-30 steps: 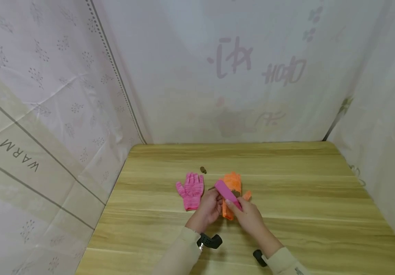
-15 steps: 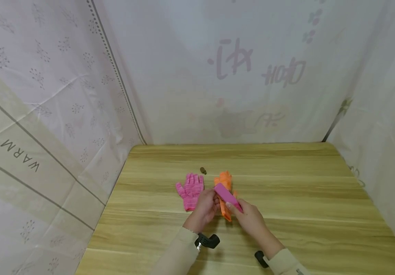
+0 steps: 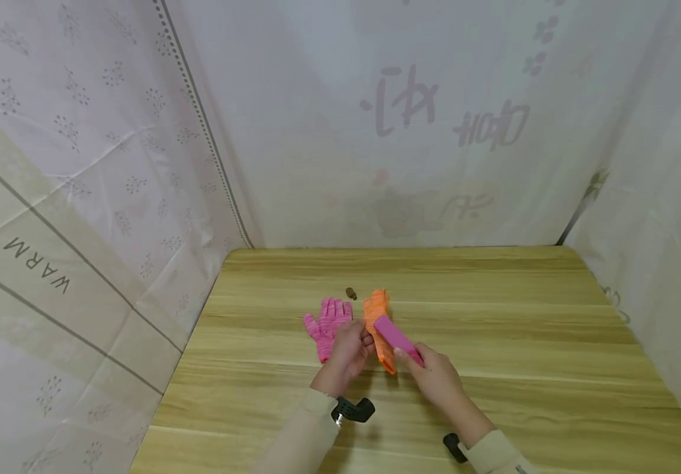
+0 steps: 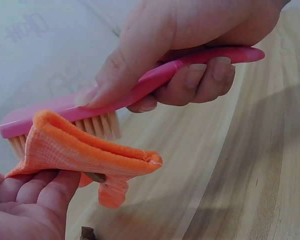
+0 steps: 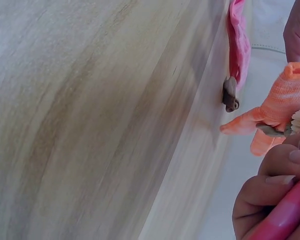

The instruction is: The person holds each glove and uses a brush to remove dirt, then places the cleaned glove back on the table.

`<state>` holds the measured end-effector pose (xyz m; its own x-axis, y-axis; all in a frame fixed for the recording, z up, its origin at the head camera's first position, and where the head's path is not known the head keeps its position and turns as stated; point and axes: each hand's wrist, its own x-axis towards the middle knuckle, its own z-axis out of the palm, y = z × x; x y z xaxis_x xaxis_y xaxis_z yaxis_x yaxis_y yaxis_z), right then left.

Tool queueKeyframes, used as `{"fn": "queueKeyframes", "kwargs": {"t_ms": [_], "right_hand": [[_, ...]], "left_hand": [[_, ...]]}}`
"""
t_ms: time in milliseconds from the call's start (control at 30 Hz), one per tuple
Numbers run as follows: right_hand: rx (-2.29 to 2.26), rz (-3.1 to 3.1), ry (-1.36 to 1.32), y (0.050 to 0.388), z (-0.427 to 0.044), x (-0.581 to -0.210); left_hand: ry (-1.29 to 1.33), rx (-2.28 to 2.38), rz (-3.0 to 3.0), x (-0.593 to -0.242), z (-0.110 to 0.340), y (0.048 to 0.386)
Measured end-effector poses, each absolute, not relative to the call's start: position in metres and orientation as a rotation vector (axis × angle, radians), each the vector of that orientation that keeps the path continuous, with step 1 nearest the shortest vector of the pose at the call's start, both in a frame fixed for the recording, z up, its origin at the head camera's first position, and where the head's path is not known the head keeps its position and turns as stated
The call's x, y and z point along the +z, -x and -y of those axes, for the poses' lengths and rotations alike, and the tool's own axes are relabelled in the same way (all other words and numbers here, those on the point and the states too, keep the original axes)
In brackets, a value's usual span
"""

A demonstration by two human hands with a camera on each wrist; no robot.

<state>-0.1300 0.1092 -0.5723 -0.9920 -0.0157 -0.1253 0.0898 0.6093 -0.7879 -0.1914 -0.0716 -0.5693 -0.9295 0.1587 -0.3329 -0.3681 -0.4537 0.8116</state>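
Note:
My left hand (image 3: 349, 349) holds an orange knit glove (image 3: 376, 319) up off the table by its edge. In the left wrist view its fingers lie under the glove, whose cuff faces the camera. My right hand (image 3: 435, 375) grips a pink brush (image 4: 155, 80) by the handle, thumb along its back. The brush's pale bristles (image 4: 97, 125) are against the far side of the glove, and the contact is partly hidden. A brown lump (image 5: 272, 130) shows on the orange glove near the bristles. Left of it, a pink glove (image 3: 330, 322) lies flat, partly behind my left hand.
A small brown lump (image 3: 350, 293) lies on the wood-grain table (image 3: 524, 329) behind the gloves. Patterned cloth hangings (image 3: 340, 131) stand around the back and sides of the table. Each wrist wears a black camera mount (image 3: 354, 409).
The orange glove has shifted left with my left hand and turned more edge-on, hiding its brown patch from the head view. My right hand and the brush have moved slightly right and down.

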Motion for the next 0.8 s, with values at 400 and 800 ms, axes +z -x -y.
{"fn": "queueKeyframes", "kwargs": {"t_ms": [400, 800], "right_hand": [[-1.408, -2.657, -0.097, 0.127, -0.112, -0.568], [-1.531, -2.607, -0.101, 0.128, -0.113, -0.562]], "left_hand": [[0.32, 2.408, -1.432, -0.566, 0.077, 0.191], [0.38, 2.429, -1.388, -0.568, 0.083, 0.19]]}}
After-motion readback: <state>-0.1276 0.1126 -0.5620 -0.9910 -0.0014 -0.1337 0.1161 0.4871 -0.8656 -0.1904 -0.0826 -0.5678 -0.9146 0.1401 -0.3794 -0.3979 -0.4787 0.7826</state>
